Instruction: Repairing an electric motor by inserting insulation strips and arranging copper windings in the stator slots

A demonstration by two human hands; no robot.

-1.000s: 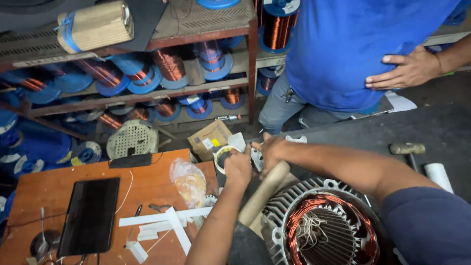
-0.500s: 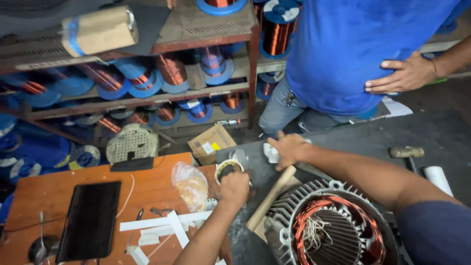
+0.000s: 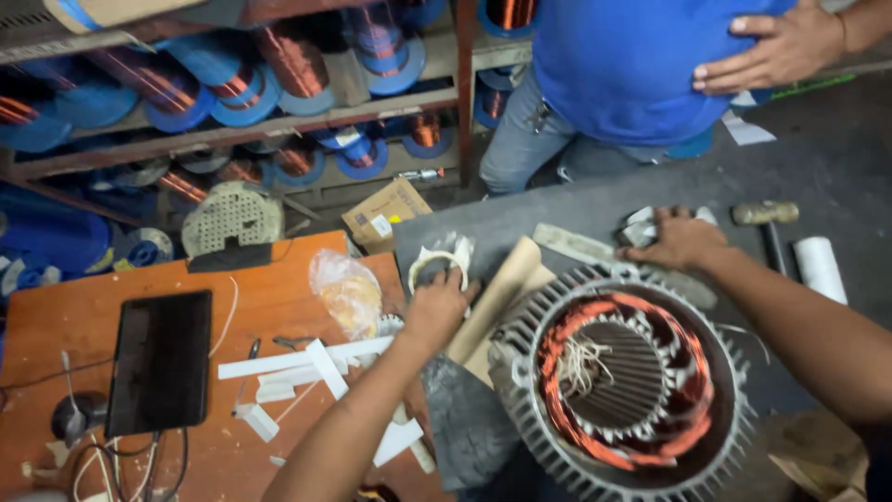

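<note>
1. At the far left, a dark tablet (image 3: 160,361) lies flat on an orange wooden table (image 3: 65,316), with white paper strips (image 3: 307,358) scattered to its right.
2. Behind the table, shelves (image 3: 232,130) hold blue spools of copper wire.
3. Near the table's right edge sits a crumpled clear plastic bag (image 3: 348,293).
4. The left hand (image 3: 435,307) is curled closed on a white tape roll (image 3: 437,265), which rests on the grey bench at the table's edge.
5. A tan wooden stick (image 3: 497,293) lies slanted just right of that hand.
6. Lower centre-right, a finned grey motor stator (image 3: 632,381) shows copper windings.
7. The right hand (image 3: 678,244) lies palm down above the stator, fingers closed over small white scraps (image 3: 639,223); how firmly, I cannot tell.
8. Further right lie a hammer (image 3: 767,216) and a white roll (image 3: 819,265).
9. A person in a blue shirt (image 3: 632,65) stands behind.
</note>
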